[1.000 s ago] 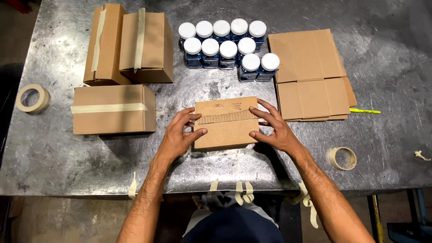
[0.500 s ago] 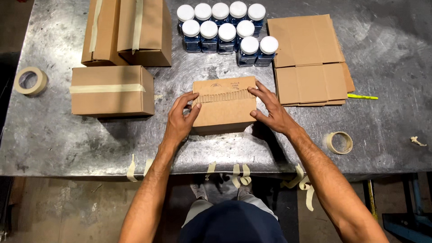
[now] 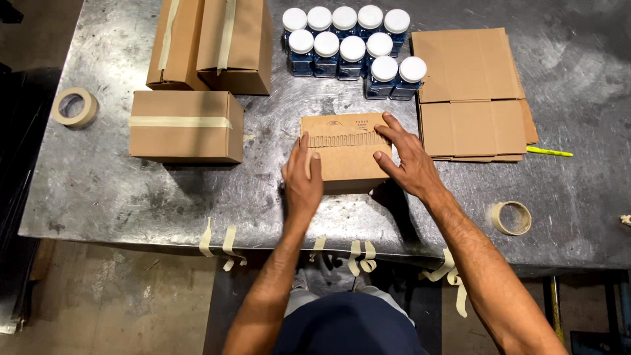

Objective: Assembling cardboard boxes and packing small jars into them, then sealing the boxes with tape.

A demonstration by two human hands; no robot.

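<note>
Cardboard, a small brown box (image 3: 345, 154) (perforated strip across its top) sits mid-desk (image 3: 98, 190) on scuffed grey metal, left hand (image 3: 302, 183) and right hand (image 3: 407, 158) pressed flat, fingers spread, gripping nothing.

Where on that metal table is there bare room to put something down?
Free: the front strip between taped box and left hand; the patch between right hand and tape roll. Crowded: the back, around jars and flat cardboard.
</note>
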